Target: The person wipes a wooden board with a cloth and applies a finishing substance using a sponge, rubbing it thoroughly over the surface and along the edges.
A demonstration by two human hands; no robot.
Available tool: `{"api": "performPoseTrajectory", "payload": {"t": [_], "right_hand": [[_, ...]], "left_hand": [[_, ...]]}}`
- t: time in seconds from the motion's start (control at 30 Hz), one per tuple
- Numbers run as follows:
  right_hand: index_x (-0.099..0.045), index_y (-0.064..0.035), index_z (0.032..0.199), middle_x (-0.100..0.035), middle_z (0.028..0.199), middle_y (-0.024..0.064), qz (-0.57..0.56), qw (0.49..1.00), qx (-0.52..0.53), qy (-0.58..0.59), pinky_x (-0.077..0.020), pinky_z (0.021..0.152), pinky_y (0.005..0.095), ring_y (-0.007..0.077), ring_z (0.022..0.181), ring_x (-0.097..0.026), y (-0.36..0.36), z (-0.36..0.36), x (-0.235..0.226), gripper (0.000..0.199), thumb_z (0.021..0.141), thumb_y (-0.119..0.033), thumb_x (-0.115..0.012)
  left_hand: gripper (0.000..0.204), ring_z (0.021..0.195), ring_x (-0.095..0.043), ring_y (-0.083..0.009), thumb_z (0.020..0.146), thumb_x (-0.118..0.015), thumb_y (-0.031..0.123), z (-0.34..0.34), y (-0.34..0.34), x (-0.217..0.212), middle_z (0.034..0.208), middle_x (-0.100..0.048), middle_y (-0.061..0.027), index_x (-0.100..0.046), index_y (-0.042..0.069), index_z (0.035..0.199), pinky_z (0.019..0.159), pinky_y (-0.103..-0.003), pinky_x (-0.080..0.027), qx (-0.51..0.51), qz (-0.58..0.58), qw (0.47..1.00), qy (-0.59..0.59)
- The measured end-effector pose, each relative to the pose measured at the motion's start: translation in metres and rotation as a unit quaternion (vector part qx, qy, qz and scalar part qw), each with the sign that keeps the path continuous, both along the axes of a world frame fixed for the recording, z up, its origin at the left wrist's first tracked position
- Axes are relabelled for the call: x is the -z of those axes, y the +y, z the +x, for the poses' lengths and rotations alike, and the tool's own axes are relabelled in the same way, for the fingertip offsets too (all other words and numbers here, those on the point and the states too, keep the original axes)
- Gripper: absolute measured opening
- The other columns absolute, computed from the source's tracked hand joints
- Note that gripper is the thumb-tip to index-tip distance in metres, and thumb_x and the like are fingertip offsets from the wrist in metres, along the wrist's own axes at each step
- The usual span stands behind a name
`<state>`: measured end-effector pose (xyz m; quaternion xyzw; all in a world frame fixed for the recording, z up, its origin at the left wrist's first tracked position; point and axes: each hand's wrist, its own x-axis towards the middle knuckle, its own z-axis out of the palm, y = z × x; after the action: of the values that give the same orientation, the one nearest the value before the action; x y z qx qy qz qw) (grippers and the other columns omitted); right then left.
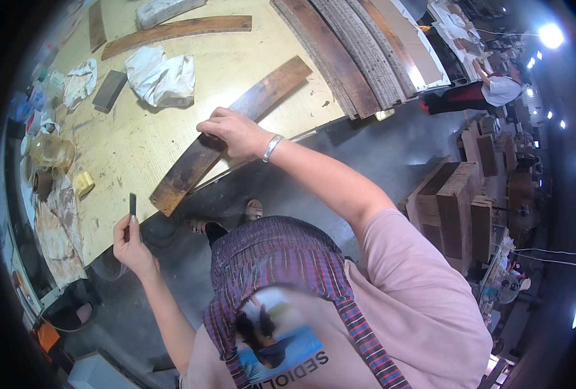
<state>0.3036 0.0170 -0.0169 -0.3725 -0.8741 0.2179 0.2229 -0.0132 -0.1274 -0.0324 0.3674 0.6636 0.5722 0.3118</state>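
Curved plank (229, 133): dark, stained, slightly bowed board lying flat on the pale workbench (132, 149), centre of the frame. I read its long axis as a diagonal, from the lower-left end near the bench edge up to the upper-right end.
Right hand (236, 133): palm down on the plank about midway along, fingers curled over its upper edge; pressed on it rather than closed round it. A metal bangle sits at the wrist.
Left hand (131, 243): lower left of the frame, off the bench edge, fingers pinched on a small thin dark blade-like piece (132, 204) held upright. I cannot tell exactly what that piece is.
Bearing: the plank's lower-left end lies just up and right of the left hand, apart from it; the right hand is the one already on the board.
Second plank (178, 29): similar curved board, upper left, well apart.
Crumpled cloths (161, 78): white, above the held plank, near but not touching.
Dark block (109, 89): flat, left of the cloths.
Yellow block (84, 183): left edge of the bench, beside a jar (51, 152) and stained rags.
Stacked boards (353, 52): upper centre, beyond the plank's far end.
Obstruction: I see nothing lying between the left hand and the near end.
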Motion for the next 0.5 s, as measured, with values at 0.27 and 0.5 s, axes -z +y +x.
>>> {"api": "performPoseTrajectory", "payload": {"t": [0.27,0.5], "right_hand": [[-0.065,-0.0077,0.086,-0.063,0.089,0.0082,0.011,0.995,0.101,-0.012,-0.0438,0.086,0.0387,0.0285,0.094,-0.055,0.007,-0.026,0.021,0.012,0.075,-0.012,-0.062],[-0.067,-0.0097,0.077,-0.060,0.083,0.0071,0.086,0.965,0.239,-0.073,-0.0412,0.081,0.0392,0.0263,0.088,-0.054,0.008,-0.064,0.036,0.016,0.081,-0.023,-0.060]], "left_hand": [[0.009,0.076,-0.056,-0.0145,0.085,-0.066,-0.004,0.025,0.009,0.009,0.084,-0.060,-0.0061,-0.067,-0.003,0.094,0.072,-0.025,-0.046,0.130,0.036,0.965,0.225],[0.012,0.074,-0.057,-0.0240,0.077,-0.069,-0.005,0.022,0.020,0.014,0.079,-0.059,-0.0096,-0.069,0.000,0.088,0.067,-0.034,-0.046,0.152,0.058,0.925,0.343]]}}
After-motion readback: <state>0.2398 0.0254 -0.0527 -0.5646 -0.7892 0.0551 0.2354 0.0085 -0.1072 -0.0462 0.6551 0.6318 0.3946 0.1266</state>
